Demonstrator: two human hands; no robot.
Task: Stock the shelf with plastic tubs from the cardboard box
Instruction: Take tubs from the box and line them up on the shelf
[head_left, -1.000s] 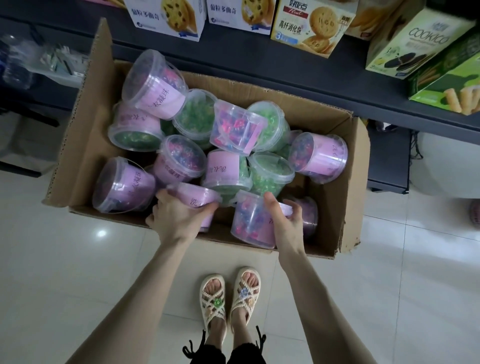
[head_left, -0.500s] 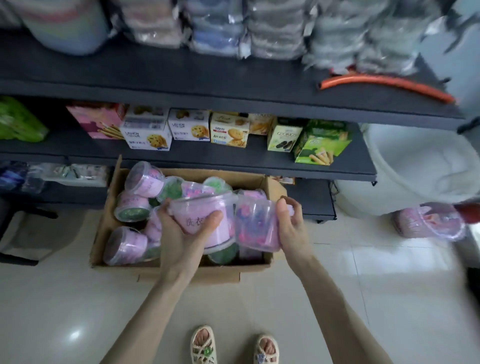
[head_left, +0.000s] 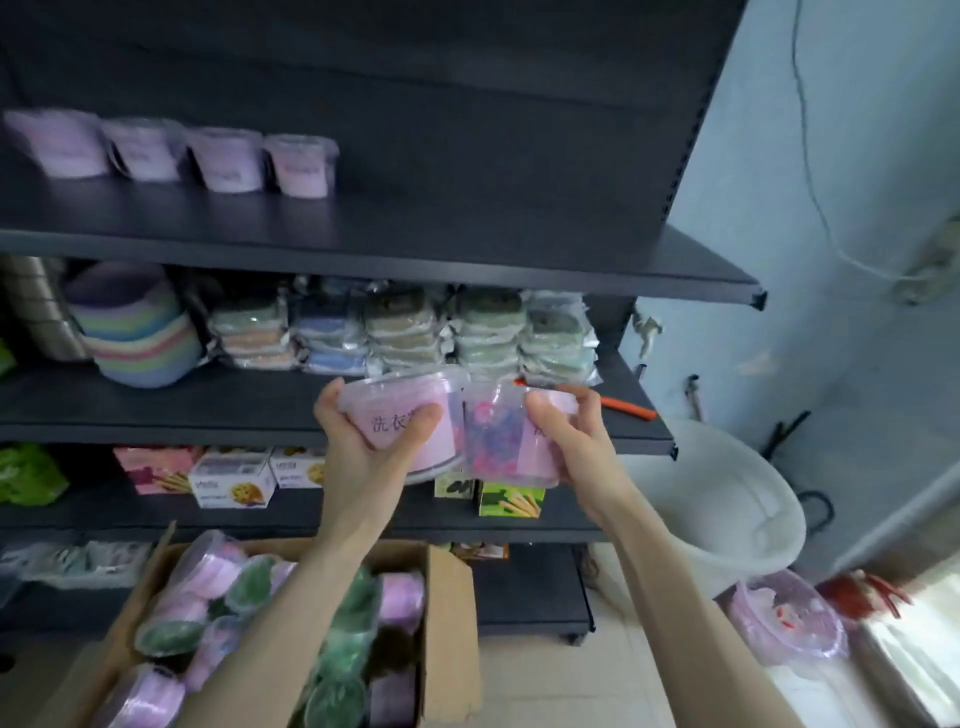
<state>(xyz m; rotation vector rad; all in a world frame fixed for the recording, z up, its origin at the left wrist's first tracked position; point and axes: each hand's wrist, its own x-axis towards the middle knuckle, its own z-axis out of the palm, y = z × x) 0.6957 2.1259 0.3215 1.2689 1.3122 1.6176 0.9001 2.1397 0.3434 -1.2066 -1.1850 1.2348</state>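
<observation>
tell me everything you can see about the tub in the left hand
The tub is a round, clear plastic pot, wider at its rimmed top, with a pink label whose dark Chinese characters read upright. The label hides its contents. It is held about upright in the air before a dark shelf, the left hand gripping it from below, thumb across the label. Its right side meets the second tub in the right hand.
</observation>
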